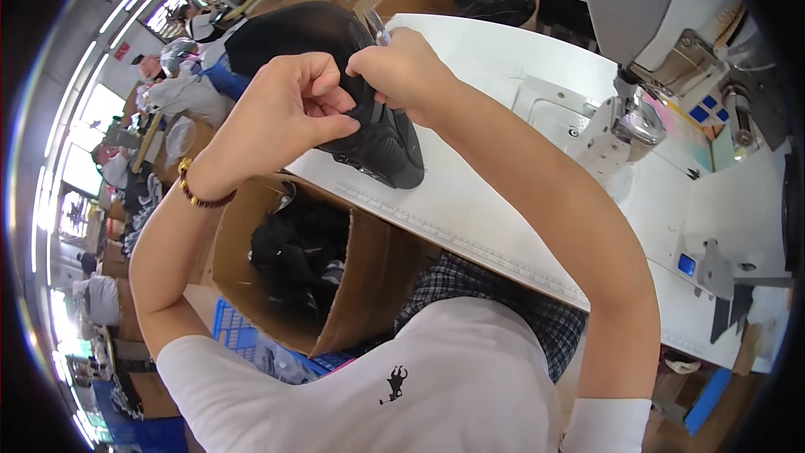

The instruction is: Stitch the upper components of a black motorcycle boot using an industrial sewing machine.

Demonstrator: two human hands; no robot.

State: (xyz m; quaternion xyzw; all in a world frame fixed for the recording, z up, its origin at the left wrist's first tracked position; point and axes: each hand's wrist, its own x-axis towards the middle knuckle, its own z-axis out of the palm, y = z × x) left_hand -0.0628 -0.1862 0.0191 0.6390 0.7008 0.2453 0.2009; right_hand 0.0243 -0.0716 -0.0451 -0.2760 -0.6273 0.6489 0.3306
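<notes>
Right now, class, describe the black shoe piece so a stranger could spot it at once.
Find the white table, then its left end, where the left hand and right hand nearly meet. Under their fingers is the black shoe piece, its rounded tip over the table. Unlike the dark items heaped in the cardboard box below, it is up at the hands.

both arms (553,184) are kinda bent at the elbows and reached forward, left hand (289,109) held with fingers curled, thumb extended, right hand (407,74) balled up just beside it.
</notes>
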